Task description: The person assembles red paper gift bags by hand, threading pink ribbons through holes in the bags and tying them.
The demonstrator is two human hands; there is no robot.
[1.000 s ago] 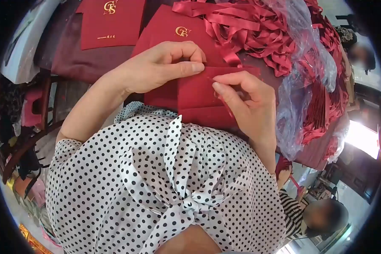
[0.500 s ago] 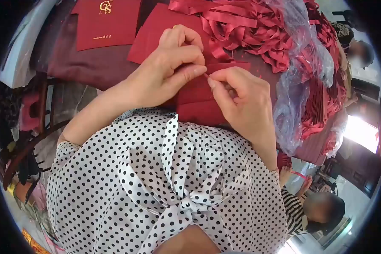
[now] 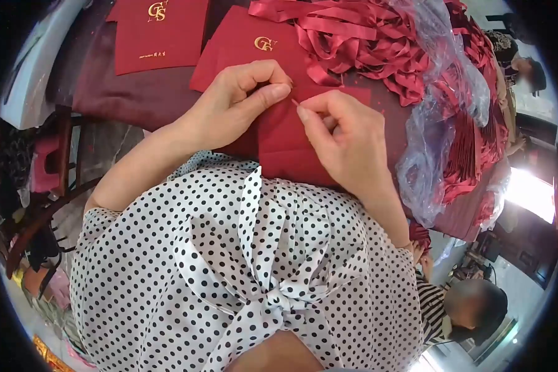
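Above a red paper bag or sleeve [image 3: 291, 146] close to my body, both hands are pinched, a small gap between them. My right hand [image 3: 350, 133] grips a thin red strip [image 3: 296, 102], whose tip pokes out past the thumb and forefinger. Thumb and curled fingers are pressed together on my left hand [image 3: 239, 99]; a speck of dark red shows at its fingertips, too small to name. Just beyond the left hand lie red bags [image 3: 229, 49] with a gold emblem.
More red bags with gold print [image 3: 158, 43] lie at the upper left. A heap of red satin ribbon [image 3: 359, 37] and crumpled clear plastic [image 3: 421, 180] occupy the right of the dark red tablecloth [image 3: 124, 99]. A person in a striped top [image 3: 434, 310] sits at the lower right.
My hands, which met at the fingertips, have parted slightly. The left hand has shifted left, uncovering the gold emblem, and the right hand has moved a little left and up.
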